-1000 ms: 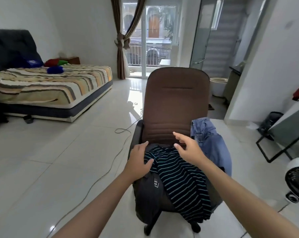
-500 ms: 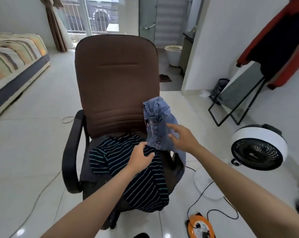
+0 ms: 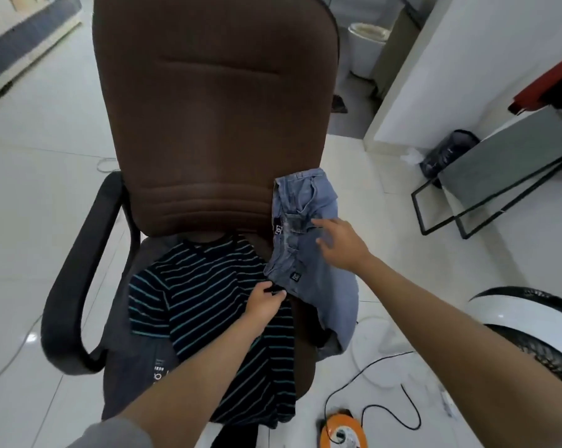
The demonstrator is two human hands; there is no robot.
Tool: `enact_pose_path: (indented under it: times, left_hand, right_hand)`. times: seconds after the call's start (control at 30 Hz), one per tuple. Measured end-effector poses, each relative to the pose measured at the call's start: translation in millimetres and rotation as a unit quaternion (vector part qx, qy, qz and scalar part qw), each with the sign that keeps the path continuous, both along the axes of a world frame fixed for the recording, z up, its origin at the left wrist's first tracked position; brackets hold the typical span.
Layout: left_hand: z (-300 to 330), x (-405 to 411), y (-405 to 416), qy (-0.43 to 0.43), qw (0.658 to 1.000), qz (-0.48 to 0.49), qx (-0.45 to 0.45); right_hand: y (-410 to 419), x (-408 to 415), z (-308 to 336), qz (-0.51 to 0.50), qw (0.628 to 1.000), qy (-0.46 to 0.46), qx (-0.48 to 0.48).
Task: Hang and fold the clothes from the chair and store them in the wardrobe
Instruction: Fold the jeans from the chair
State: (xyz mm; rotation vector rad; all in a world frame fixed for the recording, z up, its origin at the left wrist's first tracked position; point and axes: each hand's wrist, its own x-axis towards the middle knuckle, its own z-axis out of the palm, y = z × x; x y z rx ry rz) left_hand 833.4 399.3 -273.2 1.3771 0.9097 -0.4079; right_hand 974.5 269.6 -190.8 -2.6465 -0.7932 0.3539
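Note:
A brown office chair (image 3: 215,118) with black armrests fills the middle of the view. A dark striped T-shirt (image 3: 195,295) lies spread over its seat, on top of a dark grey garment (image 3: 137,376) with white print. Blue jeans (image 3: 308,260) hang over the right armrest. My left hand (image 3: 265,307) pinches the striped shirt's right edge beside the jeans. My right hand (image 3: 342,244) hovers with fingers apart over the jeans near the waistband; whether it touches them I cannot tell.
A white fan (image 3: 531,337) stands at the right, with a black cable (image 3: 379,389) running to an orange cable reel (image 3: 342,430) on the tiled floor. A dark-framed mirror (image 3: 499,176) leans against the white wall. A bed edge (image 3: 21,43) shows far left.
The view has come closer and tilted down onto the chair. My left hand slid from the seat's back to the shirt's right edge and closed on it. My right hand shifted right over the jeans.

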Motion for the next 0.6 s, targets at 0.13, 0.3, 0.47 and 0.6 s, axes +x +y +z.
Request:
enact_pose_path:
  times: [0.13, 0.3, 0.47, 0.6]
  left_hand:
    - [-25.8, 32.5, 6.1, 0.023, 0.999, 0.021, -0.038]
    - [-53.0, 64.2, 8.3, 0.045, 0.995, 0.061, -0.067]
    - [-78.6, 88.2, 13.2, 0.069, 0.991, 0.077, -0.088]
    - [-97.2, 99.0, 14.5, 0.087, 0.981, 0.108, -0.132]
  right_hand:
    - [23.3, 47.0, -14.0, 0.047, 0.998, -0.016, -0.037]
    - [51.2, 100.2, -26.3, 0.130, 0.986, -0.038, -0.098]
    - [74.1, 141.7, -34.9, 0.200, 0.967, -0.084, -0.132]
    - [82.9, 164.6, -34.9, 0.196, 0.961, -0.122, -0.151]
